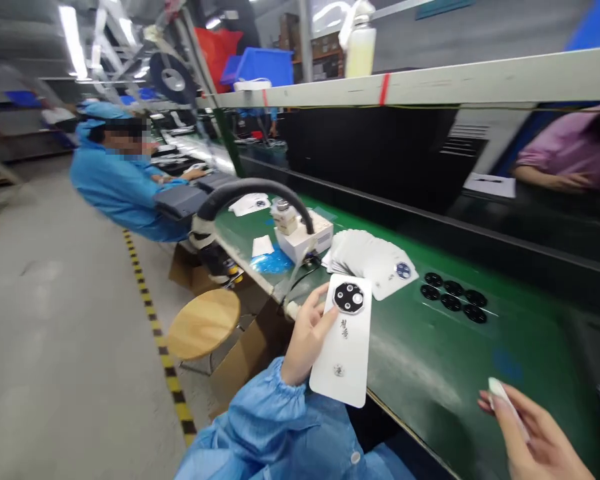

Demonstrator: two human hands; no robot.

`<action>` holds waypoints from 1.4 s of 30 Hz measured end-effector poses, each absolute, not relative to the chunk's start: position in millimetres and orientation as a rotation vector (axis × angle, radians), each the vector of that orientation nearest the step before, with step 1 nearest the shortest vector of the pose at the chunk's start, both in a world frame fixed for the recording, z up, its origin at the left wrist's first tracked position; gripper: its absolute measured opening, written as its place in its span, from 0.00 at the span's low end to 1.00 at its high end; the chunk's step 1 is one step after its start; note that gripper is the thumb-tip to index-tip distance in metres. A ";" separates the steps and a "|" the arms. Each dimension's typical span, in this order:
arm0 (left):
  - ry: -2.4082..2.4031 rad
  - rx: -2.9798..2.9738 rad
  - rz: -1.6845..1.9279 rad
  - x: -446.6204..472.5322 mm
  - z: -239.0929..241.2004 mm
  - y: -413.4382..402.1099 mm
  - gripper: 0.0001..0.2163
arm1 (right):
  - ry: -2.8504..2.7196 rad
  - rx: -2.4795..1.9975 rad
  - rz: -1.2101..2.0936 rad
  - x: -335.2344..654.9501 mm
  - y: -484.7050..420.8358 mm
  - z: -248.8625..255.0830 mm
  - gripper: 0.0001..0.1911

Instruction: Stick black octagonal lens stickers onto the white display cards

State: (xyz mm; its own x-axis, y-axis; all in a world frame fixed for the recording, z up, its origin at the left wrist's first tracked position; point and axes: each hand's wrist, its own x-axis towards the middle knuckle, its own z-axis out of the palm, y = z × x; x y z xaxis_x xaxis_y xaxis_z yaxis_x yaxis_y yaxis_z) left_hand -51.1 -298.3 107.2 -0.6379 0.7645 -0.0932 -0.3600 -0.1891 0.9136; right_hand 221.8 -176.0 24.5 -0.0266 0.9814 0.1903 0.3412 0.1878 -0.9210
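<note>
My left hand [306, 339] grips a white phone back cover [349, 347] by its left edge, thumb on its face. The cover has a black round camera piece with several lens rings near the top and dark lettering below. At the lower right, my right hand [543, 433] pinches a small white strip-like piece [501, 392], perhaps folded cloth; its kind is unclear. Behind the held cover lies a fanned stack of white phone back covers [367, 257]. Several black round lens pieces [453, 301] lie in two rows on a clear sheet, between my hands and farther back.
The green bench [410, 353] runs along my right. A white box [305, 237] with a bottle [284, 217] and a black hose [260, 183] stand at its left. A wooden stool [205, 323] is beside the bench. A co-worker in blue [120, 180] sits farther along.
</note>
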 end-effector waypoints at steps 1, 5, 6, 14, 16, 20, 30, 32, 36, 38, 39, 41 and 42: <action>1.282 0.604 1.880 -45.6 120.7 -284.9 0.28 | -1.539 -1.305 0.888 213.7 -183.2 50.1 0.23; 1.196 0.940 1.789 -16.5 166.6 -238.2 0.26 | -1.604 -0.862 0.750 186.9 -186.5 140.0 0.12; 1.179 1.005 1.753 -8.7 174.1 -228.8 0.25 | -1.642 -0.746 0.717 181.6 -182.4 155.5 0.10; 1.346 1.219 1.674 34.6 192.9 -183.0 0.23 | -1.657 -0.477 0.285 155.3 -140.3 187.0 0.14; 1.390 1.255 1.682 39.4 193.3 -177.0 0.22 | -1.650 -0.491 0.229 155.7 -133.4 182.9 0.15; 1.436 1.360 1.668 46.0 189.4 -168.3 0.20 | -1.673 -0.509 0.140 157.9 -122.8 175.1 0.15; 1.525 1.500 1.774 39.5 173.0 -163.6 0.20 | -1.857 -0.557 -0.096 150.6 -113.4 163.1 0.16; 1.520 1.507 1.771 37.3 172.5 -164.1 0.20 | -1.883 -0.539 -0.049 151.8 -112.6 163.4 0.17; 1.457 1.321 1.769 39.9 177.7 -164.9 0.18 | -1.882 -0.491 0.038 154.1 -110.8 165.7 0.16; 1.441 1.219 1.775 41.9 182.3 -166.1 0.18 | -1.871 -0.482 0.086 154.9 -111.7 168.2 0.16; 1.440 1.181 1.783 42.4 184.8 -166.9 0.18 | -1.854 -0.483 0.116 155.6 -112.8 169.8 0.16; 1.448 1.112 1.795 41.7 189.7 -169.1 0.19 | -1.778 -0.497 0.206 157.6 -116.6 173.6 0.16; 1.448 1.080 1.793 40.6 192.0 -170.2 0.19 | -1.722 -0.507 0.265 158.9 -119.0 175.6 0.16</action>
